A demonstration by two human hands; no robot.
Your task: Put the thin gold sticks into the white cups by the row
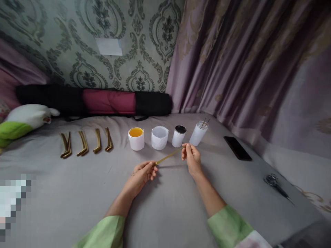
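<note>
A thin gold strip (169, 156) is stretched between my two hands above the grey sheet. My left hand (144, 172) pinches its lower left end, and my right hand (191, 156) pinches the upper right end. Just beyond the hands stands a row of white-wrapped containers: a cup with something orange-yellow inside (136, 141), a pale cup (159, 139), a can with a dark top (178, 137), and a tilted-looking jar (198, 135) with thin sticks poking out. My right hand is close in front of the can and jar.
Several bent gold strip bundles (82, 144) lie at the left. To the right are a black phone (237, 148) and a dark tool with a thin metal tip (278, 186). A black and maroon long bag (108, 101) and a plush toy (23, 120) are at the back.
</note>
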